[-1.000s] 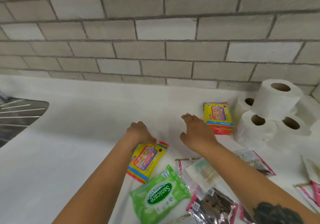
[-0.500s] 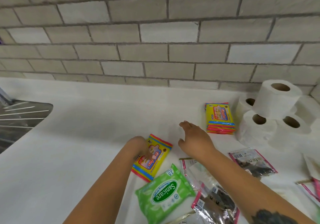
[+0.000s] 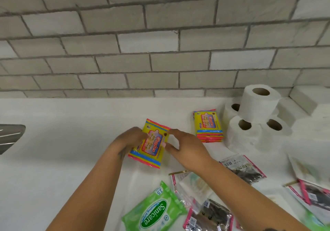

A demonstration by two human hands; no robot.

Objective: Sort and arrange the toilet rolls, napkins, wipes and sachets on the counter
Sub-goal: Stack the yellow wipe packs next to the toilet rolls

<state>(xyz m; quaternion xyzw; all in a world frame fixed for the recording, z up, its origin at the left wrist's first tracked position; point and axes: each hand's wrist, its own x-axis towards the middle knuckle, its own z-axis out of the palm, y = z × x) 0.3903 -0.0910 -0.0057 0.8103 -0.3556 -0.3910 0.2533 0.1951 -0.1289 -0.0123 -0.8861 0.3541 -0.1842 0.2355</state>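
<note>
A: Fingers first. We see the left hand (image 3: 129, 141) with fingers curled round the left edge of the yellow Giggles wipes pack (image 3: 150, 144), gripping it.

B: Agreed. Right hand (image 3: 185, 150): thumb and forefinger pinch the pack's right edge, other fingers loosely bent.

A: Pack tilted, label up, top end leaning right. Whether it's lifted off the white table (image 3: 62, 141) or resting on it, we can't tell.

B: Outward now. Just to its right we log a stack of Giggles packs (image 3: 208, 125), flat, near the wall.

A: Beside that stack, the toilet rolls (image 3: 257, 120): several standing on end, one sitting on top of them.

B: Near edge: green Sanicare wipes pack (image 3: 155, 211) below the forearms, apart from the held pack.

A: Right of it we've got pink-edged sachets (image 3: 209, 216) overlapping, more at the far right (image 3: 244, 168).

B: Metal sink drainer (image 3: 10, 136) at the left edge, grey brick wall (image 3: 160, 43) behind.
</note>
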